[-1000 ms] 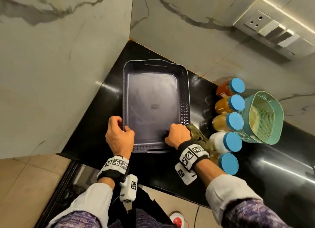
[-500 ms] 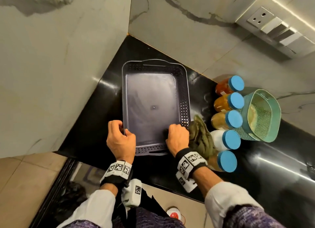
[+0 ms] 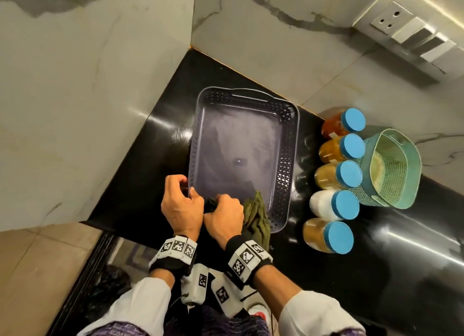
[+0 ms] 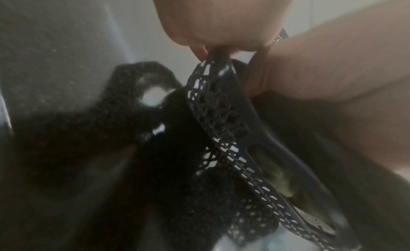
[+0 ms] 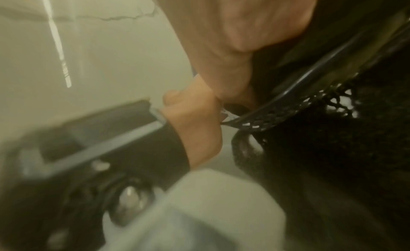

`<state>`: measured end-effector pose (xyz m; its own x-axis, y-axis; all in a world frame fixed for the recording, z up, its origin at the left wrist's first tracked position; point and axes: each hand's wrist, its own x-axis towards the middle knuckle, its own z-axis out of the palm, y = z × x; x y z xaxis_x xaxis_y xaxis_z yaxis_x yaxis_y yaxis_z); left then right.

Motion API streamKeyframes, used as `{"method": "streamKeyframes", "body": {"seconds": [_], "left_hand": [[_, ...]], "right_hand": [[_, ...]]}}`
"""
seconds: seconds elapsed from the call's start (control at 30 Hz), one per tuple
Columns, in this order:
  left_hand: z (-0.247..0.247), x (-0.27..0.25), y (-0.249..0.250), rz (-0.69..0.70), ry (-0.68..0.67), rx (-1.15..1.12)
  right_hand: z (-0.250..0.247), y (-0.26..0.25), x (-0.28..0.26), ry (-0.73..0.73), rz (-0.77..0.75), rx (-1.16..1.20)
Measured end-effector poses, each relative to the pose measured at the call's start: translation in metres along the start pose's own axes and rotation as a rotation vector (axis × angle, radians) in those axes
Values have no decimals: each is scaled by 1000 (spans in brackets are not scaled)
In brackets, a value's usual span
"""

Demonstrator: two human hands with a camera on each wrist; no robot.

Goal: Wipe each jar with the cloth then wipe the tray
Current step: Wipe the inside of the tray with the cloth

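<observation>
I judge that I am at the last step, the wiping of the tray (image 3: 241, 144), because the five jars (image 3: 336, 174) already stand in a row on the black counter (image 3: 376, 273) to the right of it, outside the tray. My left hand (image 3: 180, 205) curls its fingers around the near left corner of the tray rim and holds it steady. My right hand (image 3: 223, 217) is closed around the green cloth (image 3: 256, 217) and presses it at the near wall of the tray, touching the left hand. The next move, I think, calls for a sweep along the floor of the tray toward the far handle, with the left hand keeping its hold so the tray does not slide. There is not much free room: the marble wall (image 3: 88, 97) is close on the left, the jars and the green basket (image 3: 391, 169) are near on the right, and the counter edge is just under my wrists, so a long stroke should go forward, not sideways.
</observation>
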<state>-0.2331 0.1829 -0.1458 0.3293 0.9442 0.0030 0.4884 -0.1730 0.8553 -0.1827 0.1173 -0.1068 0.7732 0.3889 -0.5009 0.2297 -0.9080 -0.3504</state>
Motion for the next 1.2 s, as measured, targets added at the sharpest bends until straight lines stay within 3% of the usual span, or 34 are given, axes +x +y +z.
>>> {"method": "streamKeyframes", "body": {"seconds": [0.17, 0.27, 0.4, 0.5, 0.6, 0.7, 0.83, 1.03, 1.2], "left_hand": [[3, 0, 1, -171, -17, -52], [1, -7, -1, -224, -48, -28], [-5, 17, 7, -72, -4, 70], [-3, 65, 26, 70, 17, 120], [11, 110, 43, 181, -97, 148], [29, 140, 54, 164, -378, 183], [35, 155, 53, 193, -640, 321], [20, 126, 15, 155, -588, 118], [13, 100, 1, 151, -419, 74]], "right_hand": [[-10, 7, -1, -119, -264, -95], [-31, 13, 9, -292, -493, -361], [-65, 28, 22, -426, -644, -727], [-88, 40, 27, -495, -595, -874], [-104, 54, 28, -533, -524, -918], [-111, 70, 22, -525, -508, -964], [-124, 78, 20, -339, -525, -960], [-171, 63, 40, -60, -523, -903], [-171, 59, 39, -70, -523, -974]]}}
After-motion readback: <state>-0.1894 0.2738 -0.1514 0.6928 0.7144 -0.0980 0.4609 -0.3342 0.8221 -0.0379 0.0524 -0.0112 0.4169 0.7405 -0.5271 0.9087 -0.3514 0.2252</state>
